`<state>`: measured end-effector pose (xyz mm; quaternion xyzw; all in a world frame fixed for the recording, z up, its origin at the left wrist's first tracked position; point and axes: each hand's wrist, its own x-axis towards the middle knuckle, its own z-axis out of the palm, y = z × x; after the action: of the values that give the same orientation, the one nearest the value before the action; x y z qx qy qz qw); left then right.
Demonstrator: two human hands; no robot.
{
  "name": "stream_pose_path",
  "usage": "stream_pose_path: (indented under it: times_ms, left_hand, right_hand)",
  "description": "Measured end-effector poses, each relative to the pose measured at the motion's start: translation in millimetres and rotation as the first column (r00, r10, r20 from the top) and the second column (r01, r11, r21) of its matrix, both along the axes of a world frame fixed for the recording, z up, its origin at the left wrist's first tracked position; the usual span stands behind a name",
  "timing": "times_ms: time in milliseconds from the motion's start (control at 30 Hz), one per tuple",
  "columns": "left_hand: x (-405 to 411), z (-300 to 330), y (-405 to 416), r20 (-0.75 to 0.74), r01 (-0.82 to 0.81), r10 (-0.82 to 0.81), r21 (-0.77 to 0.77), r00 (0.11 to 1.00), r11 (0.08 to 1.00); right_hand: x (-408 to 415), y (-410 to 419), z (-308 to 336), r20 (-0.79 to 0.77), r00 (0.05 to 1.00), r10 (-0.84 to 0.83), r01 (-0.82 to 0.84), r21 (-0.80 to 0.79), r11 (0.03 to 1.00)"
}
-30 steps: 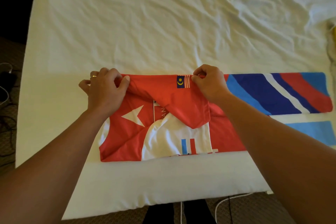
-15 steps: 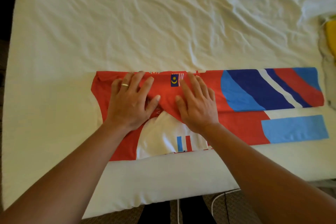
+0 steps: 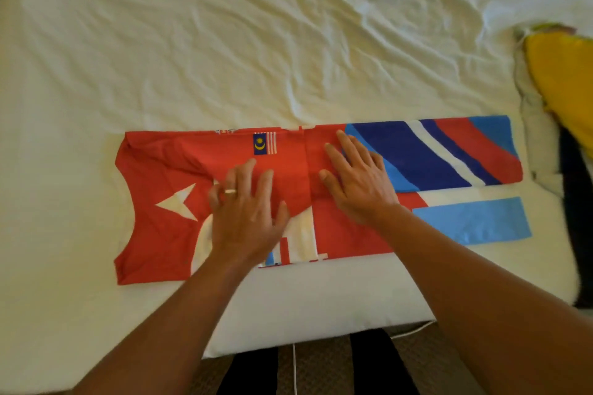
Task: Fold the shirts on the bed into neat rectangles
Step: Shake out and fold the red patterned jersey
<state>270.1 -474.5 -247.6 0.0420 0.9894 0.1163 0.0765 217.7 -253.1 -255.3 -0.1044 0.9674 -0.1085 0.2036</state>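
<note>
Red shirt (image 3: 167, 228) lies under both flat, open hands, left hand (image 3: 245, 218) and right hand (image 3: 359, 183)

Bare forearms, no sleeves — a plain band ring (image 3: 230, 191) on one left-hand finger

A red shirt (image 3: 167, 228) lies flat on the white bed (image 3: 192, 42), folded into a long band. Both hands press on it with straight, spread fingers: the left hand (image 3: 247, 218) on the middle of the red part, a ring (image 3: 230, 191) on one finger, and the right hand (image 3: 356, 183) just beside it. A small flag patch (image 3: 265, 143) sits just beyond the left fingertips. Blue, white and red stripes (image 3: 433, 154) run outward past the right hand. Farther that way lies a yellow cloth (image 3: 564, 80), perhaps another shirt.
</note>
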Motion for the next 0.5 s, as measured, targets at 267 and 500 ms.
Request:
stream_pose_path:
  times_ms: [267, 500]
  left_hand:
    - [50.5, -9.3, 180.1, 0.051, 0.302, -0.311, 0.132, 0.949, 0.944]
    - [35.4, -7.4, 314.3, 0.084, 0.376, -0.393, 0.169, 0.916, 0.911]
  right_hand:
    - [-29.6, 160.7, 0.5, -0.152, 0.97, -0.191, 0.19, -0.018, 0.982]
    - [-62.6, 276.2, 6.8, -0.178, 0.978, -0.105, 0.119, 0.073, 0.99]
